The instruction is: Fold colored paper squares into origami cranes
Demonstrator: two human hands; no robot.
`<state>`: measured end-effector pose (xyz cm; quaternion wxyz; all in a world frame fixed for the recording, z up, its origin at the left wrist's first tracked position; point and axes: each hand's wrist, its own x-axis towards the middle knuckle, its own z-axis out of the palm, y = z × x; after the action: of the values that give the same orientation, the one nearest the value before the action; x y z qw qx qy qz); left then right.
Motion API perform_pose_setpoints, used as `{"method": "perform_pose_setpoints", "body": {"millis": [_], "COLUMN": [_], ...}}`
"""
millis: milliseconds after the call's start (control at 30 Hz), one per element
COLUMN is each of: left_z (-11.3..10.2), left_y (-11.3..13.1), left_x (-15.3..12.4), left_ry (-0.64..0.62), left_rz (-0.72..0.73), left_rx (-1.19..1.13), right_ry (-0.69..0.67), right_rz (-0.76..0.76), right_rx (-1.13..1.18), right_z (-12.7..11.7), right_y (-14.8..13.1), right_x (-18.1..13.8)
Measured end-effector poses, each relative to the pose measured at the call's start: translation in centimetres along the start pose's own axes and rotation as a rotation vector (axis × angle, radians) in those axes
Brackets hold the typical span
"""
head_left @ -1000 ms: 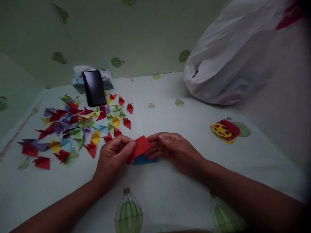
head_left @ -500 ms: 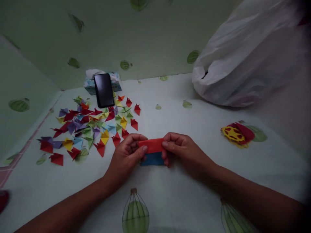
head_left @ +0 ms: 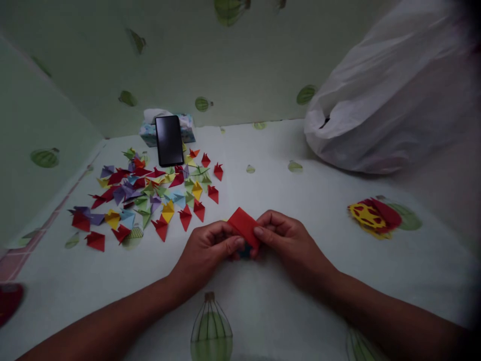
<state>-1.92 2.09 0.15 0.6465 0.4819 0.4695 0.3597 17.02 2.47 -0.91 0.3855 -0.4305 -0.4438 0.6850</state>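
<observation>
A small piece of red paper (head_left: 243, 224) is held up in front of me at a slant, with a dark blue part showing below it. My left hand (head_left: 212, 248) pinches its lower left side between thumb and fingers. On the right edge, the thumb and fingers of my right hand (head_left: 281, 235) are closed on the same paper. Many folded paper pieces (head_left: 161, 228) in red, yellow, green, blue and purple lie spread over the cloth to the left of my hands.
A dark phone (head_left: 169, 141) leans on a tissue box (head_left: 188, 129) at the back. At the right rear stands a large white plastic bag (head_left: 361, 120). Yellow and red paper cut-outs (head_left: 370, 215) lie at the right on the balloon-printed cloth (head_left: 263, 311).
The red paper was level, with a wide blue strip below; now it is turned to a slant and less blue shows. Both hands keep their hold. The view has shifted slightly.
</observation>
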Motion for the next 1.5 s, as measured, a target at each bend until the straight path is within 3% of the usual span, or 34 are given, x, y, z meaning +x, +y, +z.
{"method": "perform_pose_setpoints", "body": {"millis": [167, 333, 467, 1100, 1500], "left_z": [-0.02, 0.02, 0.10, 0.16, 0.11], "left_y": [0.27, 0.28, 0.28, 0.41, 0.41], "left_x": [-0.15, -0.18, -0.15, -0.14, -0.23], "left_ry": [0.047, -0.054, -0.053, -0.023, -0.021], "left_rz": [0.010, -0.033, -0.046, -0.100, -0.074], "left_rx": [0.039, 0.022, -0.003, 0.030, 0.045], "right_ry": [-0.136, -0.136, -0.172, -0.066, -0.086], "right_rz": [0.075, -0.011, -0.006, -0.004, 0.064], "right_rx": [-0.064, -0.123, -0.163, -0.334, -0.213], "right_z": [0.13, -0.25, -0.32, -0.31, 0.01], "right_y": [-0.16, -0.29, -0.32, -0.95, -0.71], "right_x": [-0.29, -0.32, -0.18, 0.04, 0.09]}}
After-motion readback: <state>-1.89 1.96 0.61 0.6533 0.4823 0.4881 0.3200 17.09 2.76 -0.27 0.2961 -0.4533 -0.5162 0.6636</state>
